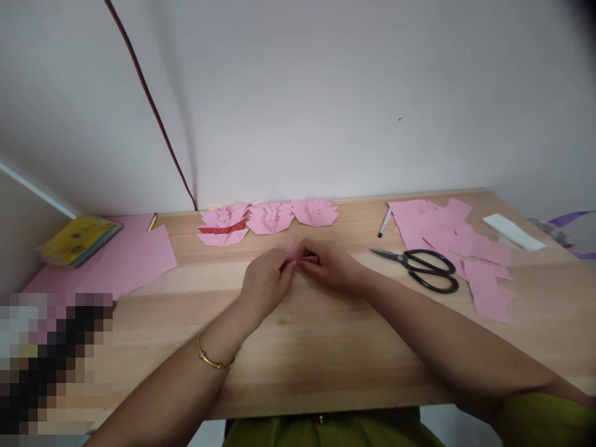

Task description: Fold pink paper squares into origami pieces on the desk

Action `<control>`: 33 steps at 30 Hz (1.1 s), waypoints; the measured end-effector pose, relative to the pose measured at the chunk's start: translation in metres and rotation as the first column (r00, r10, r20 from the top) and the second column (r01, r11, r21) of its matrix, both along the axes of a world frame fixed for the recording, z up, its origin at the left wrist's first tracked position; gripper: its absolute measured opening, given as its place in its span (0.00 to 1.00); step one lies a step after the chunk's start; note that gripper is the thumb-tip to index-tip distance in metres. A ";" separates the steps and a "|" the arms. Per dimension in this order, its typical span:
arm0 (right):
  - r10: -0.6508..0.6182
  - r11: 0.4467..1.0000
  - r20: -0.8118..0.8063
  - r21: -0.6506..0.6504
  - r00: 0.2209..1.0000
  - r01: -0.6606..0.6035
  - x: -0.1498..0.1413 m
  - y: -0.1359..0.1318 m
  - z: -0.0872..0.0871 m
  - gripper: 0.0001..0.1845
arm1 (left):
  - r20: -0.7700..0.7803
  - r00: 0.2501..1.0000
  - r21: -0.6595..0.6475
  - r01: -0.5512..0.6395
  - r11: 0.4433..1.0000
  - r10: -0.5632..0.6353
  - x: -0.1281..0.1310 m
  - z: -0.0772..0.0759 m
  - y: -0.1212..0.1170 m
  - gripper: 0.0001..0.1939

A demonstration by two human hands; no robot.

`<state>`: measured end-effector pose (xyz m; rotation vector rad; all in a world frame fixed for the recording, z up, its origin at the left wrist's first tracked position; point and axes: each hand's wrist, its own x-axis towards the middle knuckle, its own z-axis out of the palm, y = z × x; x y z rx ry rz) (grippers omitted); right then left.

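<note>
My left hand (pixel 267 276) and my right hand (pixel 330 264) meet over the middle of the wooden table (pixel 288 360). Between their fingertips they pinch a small piece of pink paper (pixel 292 249), mostly hidden by the fingers. A gold bangle circles my left wrist. Just beyond the hands lie several folded pink paper cut-outs (pixel 270 218) with jagged edges, and a red strip (pixel 222 227) rests among them. To the right of my right hand, black-handled scissors (pixel 419 268) lie on the wood, blades pointing left.
Pink paper scraps (pixel 447 233), a marker pen (pixel 384 222) and a white strip (pixel 513 232) are at the right. On the left, a yellow packet (pixel 79 241) sits on a large pink sheet (pixel 149 257) near a short pencil (pixel 152 221). A wall (pixel 298 105) stands behind the table.
</note>
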<state>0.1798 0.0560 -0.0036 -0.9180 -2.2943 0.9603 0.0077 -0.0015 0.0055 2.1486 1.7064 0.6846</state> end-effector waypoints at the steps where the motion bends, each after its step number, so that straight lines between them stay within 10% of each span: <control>1: 0.003 1.000 0.022 0.019 1.000 -0.003 0.000 0.000 0.000 0.02 | -0.044 0.998 -0.020 0.043 0.999 -0.044 0.001 0.000 -0.001 0.10; 14: -0.018 0.972 0.164 0.234 0.986 -0.021 0.002 0.006 -0.003 0.02 | -0.429 0.887 -0.096 0.145 0.985 -0.173 0.008 -0.001 -0.003 0.15; 33: 0.001 0.966 0.159 0.256 0.987 -0.043 0.001 0.006 -0.005 0.03 | -0.519 0.833 -0.119 0.153 0.981 -0.192 0.011 0.000 -0.006 0.13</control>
